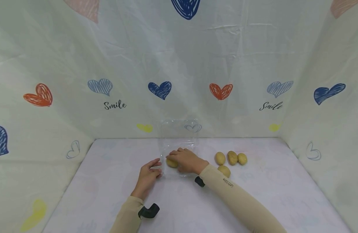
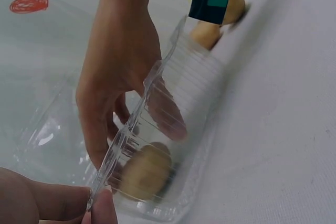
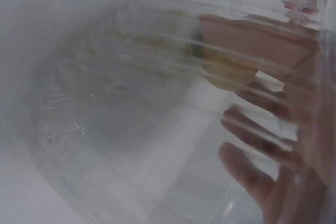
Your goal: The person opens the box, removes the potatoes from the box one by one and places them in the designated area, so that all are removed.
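A clear plastic clamshell box [image 1: 164,171] stands on the table with its lid [image 1: 179,129] raised at the back. At the box's left side, my left hand [image 1: 147,176] pinches the rim between thumb and fingers, plainest in the left wrist view. My right hand [image 1: 187,160] reaches down inside, its fingers spread. A potato [image 2: 146,171] lies low in the box beside the right fingertips, and the thumb [image 2: 170,121] stands apart from it. Through the blurry plastic in the right wrist view, the potato [image 3: 228,74] shows near the spread fingers [image 3: 252,129].
Several loose potatoes sit right of the box: one [image 1: 220,158] at the left of a row, others [image 1: 232,158] beside it, and one [image 1: 224,171] nearer, partly behind the right forearm. A white cloth covers the table [image 1: 269,194]; a heart-printed curtain [image 1: 240,119] rises behind and at both sides.
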`<state>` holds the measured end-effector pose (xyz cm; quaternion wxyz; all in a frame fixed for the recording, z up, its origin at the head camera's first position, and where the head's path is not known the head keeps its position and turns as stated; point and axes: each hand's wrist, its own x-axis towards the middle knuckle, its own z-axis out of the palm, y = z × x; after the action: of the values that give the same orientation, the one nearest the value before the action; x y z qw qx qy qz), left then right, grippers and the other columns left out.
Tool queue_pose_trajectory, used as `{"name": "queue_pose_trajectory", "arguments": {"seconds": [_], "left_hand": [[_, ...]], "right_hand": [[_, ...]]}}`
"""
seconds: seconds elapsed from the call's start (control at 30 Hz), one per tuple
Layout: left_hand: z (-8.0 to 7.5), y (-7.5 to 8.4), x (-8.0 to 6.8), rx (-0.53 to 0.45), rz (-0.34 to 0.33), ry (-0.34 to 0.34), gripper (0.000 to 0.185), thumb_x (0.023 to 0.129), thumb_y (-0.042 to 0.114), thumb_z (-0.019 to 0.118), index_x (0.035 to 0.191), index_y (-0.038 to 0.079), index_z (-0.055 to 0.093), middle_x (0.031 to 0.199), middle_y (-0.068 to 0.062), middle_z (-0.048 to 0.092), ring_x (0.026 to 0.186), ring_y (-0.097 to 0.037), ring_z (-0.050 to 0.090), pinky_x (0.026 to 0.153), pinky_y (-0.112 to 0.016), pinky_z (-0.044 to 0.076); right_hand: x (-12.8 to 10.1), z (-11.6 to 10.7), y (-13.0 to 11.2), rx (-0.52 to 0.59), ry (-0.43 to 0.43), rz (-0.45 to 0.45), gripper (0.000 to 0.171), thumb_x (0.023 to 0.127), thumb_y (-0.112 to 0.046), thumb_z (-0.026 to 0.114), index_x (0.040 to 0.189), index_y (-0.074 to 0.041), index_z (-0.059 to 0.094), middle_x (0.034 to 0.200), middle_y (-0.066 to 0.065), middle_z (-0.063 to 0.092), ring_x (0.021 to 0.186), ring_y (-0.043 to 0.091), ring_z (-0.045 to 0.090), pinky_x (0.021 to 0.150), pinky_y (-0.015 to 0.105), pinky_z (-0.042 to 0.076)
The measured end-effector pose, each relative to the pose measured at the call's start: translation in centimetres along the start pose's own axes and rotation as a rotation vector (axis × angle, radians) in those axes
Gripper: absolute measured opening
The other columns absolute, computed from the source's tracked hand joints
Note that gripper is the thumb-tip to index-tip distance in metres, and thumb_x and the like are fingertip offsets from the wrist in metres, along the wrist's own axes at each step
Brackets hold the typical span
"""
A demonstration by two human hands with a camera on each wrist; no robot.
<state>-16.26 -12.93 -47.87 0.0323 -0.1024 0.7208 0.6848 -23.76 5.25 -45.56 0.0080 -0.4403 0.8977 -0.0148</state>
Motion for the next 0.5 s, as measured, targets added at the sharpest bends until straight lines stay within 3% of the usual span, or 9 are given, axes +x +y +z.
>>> {"name": "queue_pose_trajectory", "arguments": {"seconds": [0.33,0.5], "left_hand": [[0.16,0.1,-0.01,0.024,0.005,0.011,0.047,0.085,-0.009,0.056,0.13,-0.003,0.048,0.119,-0.021,0.053,0.088,-0.024,0.058,0.068,-0.025,0.053],[0.1,-0.1,0.05,0.025,0.004,0.015,0.047,0.084,-0.009,0.056,0.13,-0.003,0.048,0.119,-0.02,0.053,0.088,-0.024,0.057,0.067,-0.024,0.053]], "right_hand": [[-0.08,0.0,0.03,-0.038,0.037,-0.001,0.053,0.071,-0.022,0.078,0.12,-0.021,0.059,0.108,-0.005,0.057,0.098,0.016,0.052,0.085,0.033,0.046],[-0.12,0.09,-0.1,-0.028,0.02,-0.007,0.052,0.071,-0.023,0.079,0.119,-0.021,0.059,0.108,-0.006,0.059,0.098,0.014,0.052,0.085,0.031,0.045]]}}
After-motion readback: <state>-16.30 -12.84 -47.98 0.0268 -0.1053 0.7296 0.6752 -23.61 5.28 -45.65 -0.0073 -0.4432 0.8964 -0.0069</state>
